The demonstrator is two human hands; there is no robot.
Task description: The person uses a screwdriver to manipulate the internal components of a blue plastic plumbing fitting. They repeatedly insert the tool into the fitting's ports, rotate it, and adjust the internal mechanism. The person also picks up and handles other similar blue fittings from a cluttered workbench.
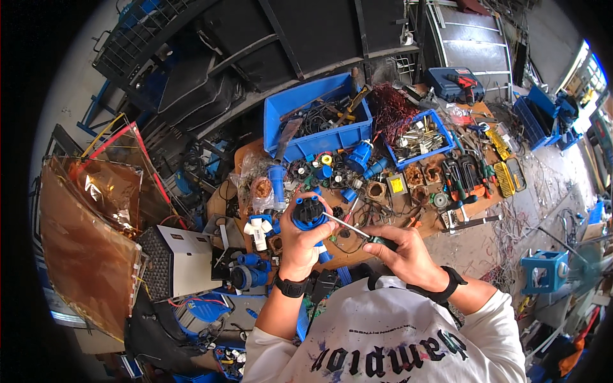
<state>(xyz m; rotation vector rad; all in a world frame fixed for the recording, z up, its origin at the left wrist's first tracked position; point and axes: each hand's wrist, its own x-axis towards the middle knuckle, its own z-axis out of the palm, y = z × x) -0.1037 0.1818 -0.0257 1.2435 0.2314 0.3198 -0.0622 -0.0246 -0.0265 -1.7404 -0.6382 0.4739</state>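
Observation:
My left hand (297, 245) is closed around a blue industrial plug (309, 213) with a round black face turned up. In my right hand (407, 253) is a screwdriver (350, 226) with a dark green handle. Its long metal shaft points left, and the tip meets the plug's edge beside my left thumb; whether it sits in a screw I cannot tell. Below the plug a blue piece (324, 254) sticks out under my left hand. Left of that hand lies a white pipe fitting (258, 231), and blue connectors (250, 273) sit lower down.
Loose parts cover the wooden table (357, 246). Behind stand a large blue crate (319, 142) of tools and cables and a smaller blue tray (421, 137) of metal pieces. Pliers (456, 179) lie at the right, near a red drill (466, 86). A white box (185, 262) stands left.

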